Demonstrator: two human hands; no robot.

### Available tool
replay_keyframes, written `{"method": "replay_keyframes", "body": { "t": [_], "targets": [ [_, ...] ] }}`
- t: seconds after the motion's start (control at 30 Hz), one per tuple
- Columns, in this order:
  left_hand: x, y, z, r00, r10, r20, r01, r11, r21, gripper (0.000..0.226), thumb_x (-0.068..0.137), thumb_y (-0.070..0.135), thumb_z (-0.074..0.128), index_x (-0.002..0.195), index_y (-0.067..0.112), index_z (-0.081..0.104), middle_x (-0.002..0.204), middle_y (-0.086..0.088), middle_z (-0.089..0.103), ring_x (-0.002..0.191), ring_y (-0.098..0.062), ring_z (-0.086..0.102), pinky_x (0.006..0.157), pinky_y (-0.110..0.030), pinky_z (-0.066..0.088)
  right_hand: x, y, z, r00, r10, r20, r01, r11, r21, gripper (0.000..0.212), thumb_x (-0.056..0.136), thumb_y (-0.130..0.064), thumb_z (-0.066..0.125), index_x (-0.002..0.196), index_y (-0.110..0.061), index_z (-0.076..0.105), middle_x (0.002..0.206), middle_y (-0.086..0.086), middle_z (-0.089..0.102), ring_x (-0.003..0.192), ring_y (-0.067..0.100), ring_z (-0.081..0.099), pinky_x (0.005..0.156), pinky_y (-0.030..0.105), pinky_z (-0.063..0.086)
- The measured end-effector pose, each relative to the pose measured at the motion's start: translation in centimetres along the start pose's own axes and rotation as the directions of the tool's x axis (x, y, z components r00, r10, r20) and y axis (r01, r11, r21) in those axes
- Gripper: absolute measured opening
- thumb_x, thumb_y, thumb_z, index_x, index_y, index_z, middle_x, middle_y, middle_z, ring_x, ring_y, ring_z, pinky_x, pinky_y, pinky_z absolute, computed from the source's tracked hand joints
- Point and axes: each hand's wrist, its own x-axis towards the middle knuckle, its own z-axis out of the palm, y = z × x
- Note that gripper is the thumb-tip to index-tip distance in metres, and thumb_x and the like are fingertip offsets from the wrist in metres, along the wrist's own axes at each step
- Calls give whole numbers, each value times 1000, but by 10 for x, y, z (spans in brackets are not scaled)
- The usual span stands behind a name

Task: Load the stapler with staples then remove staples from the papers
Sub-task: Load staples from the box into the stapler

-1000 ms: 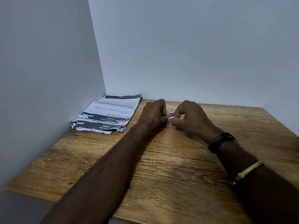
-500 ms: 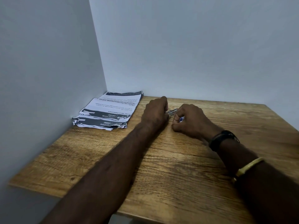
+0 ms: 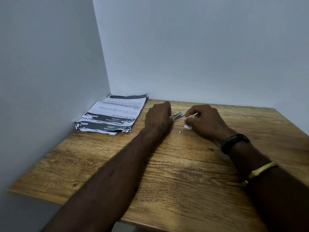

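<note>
Now, stapler: lying far-centre, long axis running left-right, tip pointing right.
Left hand: gripping its left end.
Right hand: curling over white packet just right; grip unclear.

Wooden table (corner), grey walls

Stapler: slim, silvery, blue tip, lying flat and pointing to 2 o'clock, rear end gripped in left hand. Small white box at its 4 o'clock, tiny silvery piece at 6. Papers: ragged printed stack, flat, at 9 o'clock.
</note>
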Motion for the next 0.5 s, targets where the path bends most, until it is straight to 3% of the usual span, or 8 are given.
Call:
{"method": "replay_keyframes", "body": {
  "t": [0.1,0.17,0.3,0.4,0.5],
  "targets": [
    [1,-1,0,1000,1,-6,-2,1000,-21,23,79,31,78,83,27,56,93,0,69,91,-25,62,67,-33,42,1,4,0,993,58,104,-52,997,-56,21,74,-34,80,95,-35,76,94,-14,61,86,9,58,65,21,37],
    [1,0,1,1000,9,-15,-10,1000,-30,20,80,31,77,86,26,59,94,0,69,91,-24,62,69,-34,46,1,4,0,984,71,165,-50,991,-126,24,76,-33,80,99,-35,75,105,-10,62,98,15,59,78,28,44],
    [0,-1,1,1000,27,0,-27,999,-35,21,82,32,77,94,26,62,99,0,70,96,-23,63,79,-38,53,0,2,-1,983,66,171,-44,991,-130,26,75,-25,81,100,-32,74,111,-7,67,102,18,62,91,39,53],
    [1,-1,0,998,70,-5,-70,997,-37,27,83,34,76,104,24,62,104,1,70,101,-22,62,85,-41,53,0,4,-1,996,47,80,-42,997,-66,26,75,-30,82,99,-30,73,102,-8,71,94,15,65,83,37,56],
    [0,5,-4,978,153,-140,-165,983,-84,28,88,33,70,112,19,63,109,-1,69,106,-22,61,90,-42,50,0,2,-1,993,13,-118,-12,1000,10,27,76,-38,81,100,-30,72,101,-5,71,92,15,66,81,36,56]
  ]
}}
